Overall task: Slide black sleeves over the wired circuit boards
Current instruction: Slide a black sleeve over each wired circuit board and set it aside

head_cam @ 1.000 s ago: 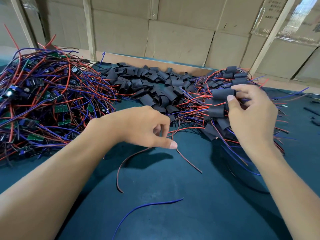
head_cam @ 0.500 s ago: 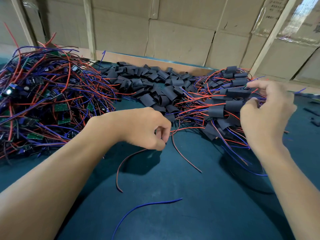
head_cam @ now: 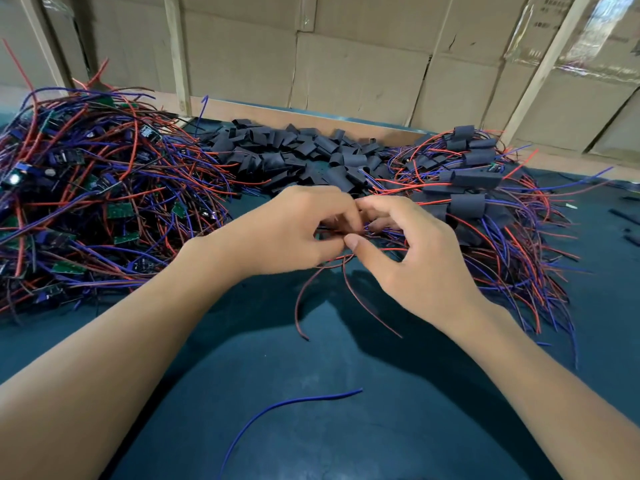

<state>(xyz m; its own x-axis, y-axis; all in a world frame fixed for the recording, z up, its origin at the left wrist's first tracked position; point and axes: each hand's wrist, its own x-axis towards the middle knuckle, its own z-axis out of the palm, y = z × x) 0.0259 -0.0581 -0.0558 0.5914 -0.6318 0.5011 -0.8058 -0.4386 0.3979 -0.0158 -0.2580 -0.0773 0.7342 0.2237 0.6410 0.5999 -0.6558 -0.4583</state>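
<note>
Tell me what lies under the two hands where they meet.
Under the left hand and right hand, red wires trail onto the green mat. The fingers cover whatever they pinch; no board or sleeve shows there.

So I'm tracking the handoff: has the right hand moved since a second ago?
Yes. The right hand left the sleeved pile and came leftward to meet the left hand.

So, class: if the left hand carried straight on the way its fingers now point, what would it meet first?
The left hand points rightward, and its fingertips already sit against the right hand over the red wires. So it would likely meet the right hand's fingers first, though blur hides the exact contact.
</note>
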